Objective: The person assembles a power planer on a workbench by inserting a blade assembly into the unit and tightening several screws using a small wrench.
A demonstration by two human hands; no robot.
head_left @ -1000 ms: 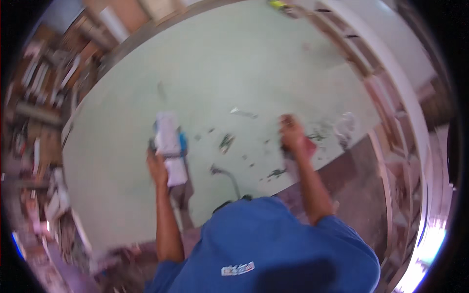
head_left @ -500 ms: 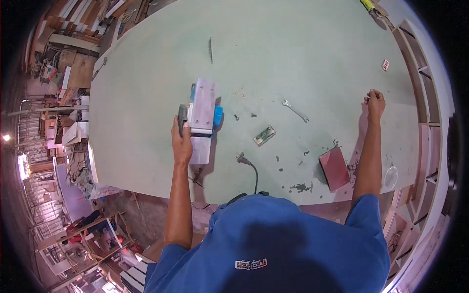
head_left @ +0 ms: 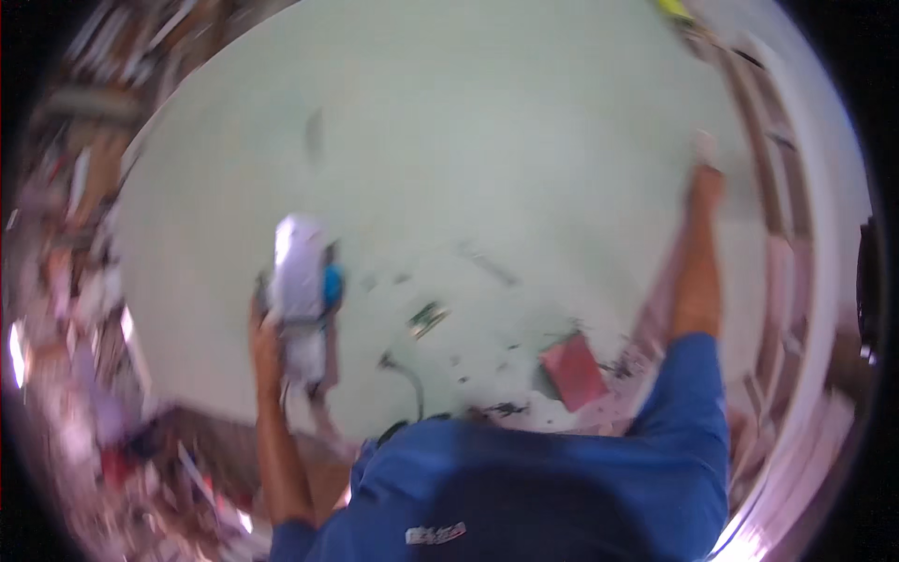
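My left hand (head_left: 265,342) is closed around the side of an electric hand planer (head_left: 300,272), whose pale flat sole faces up and whose blue part shows on its right. The planer is over the left part of the table. My right hand (head_left: 709,183) is stretched out to the far right of the table, its fingers smeared by motion. Just beyond its fingertips is a small pale box (head_left: 704,145), too blurred to say whether the hand touches it.
On the pale green table (head_left: 421,140) lie a wrench (head_left: 489,264), a small green and brass-coloured piece (head_left: 428,319), a reddish block (head_left: 574,372) amid dark crumbs, and a black plug with cord (head_left: 405,371). Shelving (head_left: 777,197) runs along the right edge.
The view has swung, so the table things appear shifted left and lower. My right hand has reached farther out, up to the small box. The left hand still grips the planer.
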